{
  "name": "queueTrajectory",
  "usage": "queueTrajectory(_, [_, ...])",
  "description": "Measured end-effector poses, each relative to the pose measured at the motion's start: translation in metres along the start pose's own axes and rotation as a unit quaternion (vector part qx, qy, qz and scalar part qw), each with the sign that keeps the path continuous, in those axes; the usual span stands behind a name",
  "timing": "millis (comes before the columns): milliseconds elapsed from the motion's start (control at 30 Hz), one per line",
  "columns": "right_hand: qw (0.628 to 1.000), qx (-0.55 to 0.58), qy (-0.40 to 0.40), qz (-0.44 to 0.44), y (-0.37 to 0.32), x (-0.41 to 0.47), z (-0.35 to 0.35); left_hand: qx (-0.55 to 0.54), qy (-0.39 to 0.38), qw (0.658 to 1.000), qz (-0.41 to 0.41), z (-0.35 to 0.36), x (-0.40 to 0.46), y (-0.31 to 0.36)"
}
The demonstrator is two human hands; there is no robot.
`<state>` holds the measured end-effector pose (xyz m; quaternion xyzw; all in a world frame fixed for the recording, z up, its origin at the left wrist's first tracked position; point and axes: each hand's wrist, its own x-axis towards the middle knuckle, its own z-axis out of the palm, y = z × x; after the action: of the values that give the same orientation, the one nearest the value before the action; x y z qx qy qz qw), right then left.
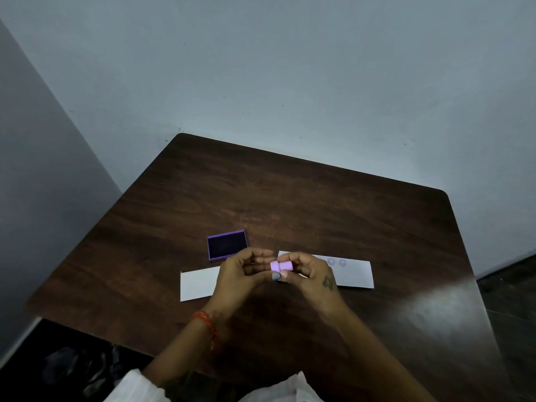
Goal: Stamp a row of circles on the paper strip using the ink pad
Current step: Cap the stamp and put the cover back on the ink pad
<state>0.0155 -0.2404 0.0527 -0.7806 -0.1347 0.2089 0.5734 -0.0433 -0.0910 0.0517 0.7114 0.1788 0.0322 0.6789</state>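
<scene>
A small pink stamp [280, 266] lies sideways in the air between both hands, a little above the table. My left hand [242, 275] pinches its left end, and my right hand [311, 274] grips its right end. Behind the left hand an open purple ink pad [227, 245] with a dark ink face rests on the table. A white paper strip [355, 274] stretches to the right under my right hand, with two faint purple circles [337, 262] showing on it. A second white paper piece [198, 284] lies to the left, partly hidden by my left hand.
The dark wooden table [290, 198] stands against a pale wall, with its rounded far corners in view. A red thread band circles my left wrist [204, 322]. Dark floor shows at the lower left and far right.
</scene>
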Motion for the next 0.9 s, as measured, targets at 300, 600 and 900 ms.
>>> queueTrajectory(300, [0.988, 0.128, -0.021, 0.08, 0.001, 0.006, 0.0, -0.024, -0.004, 1.0, -0.006, -0.002, 0.006, 0.001])
queueTrajectory(600, [0.983, 0.149, -0.019, 0.102, 0.002, 0.012, -0.003, -0.048, 0.0, 0.998, -0.031, -0.005, 0.008, -0.003])
queueTrajectory(900, [0.98, 0.166, -0.017, 0.111, 0.001, 0.016, 0.0, -0.076, -0.003, 0.996, -0.036, -0.009, 0.008, -0.005])
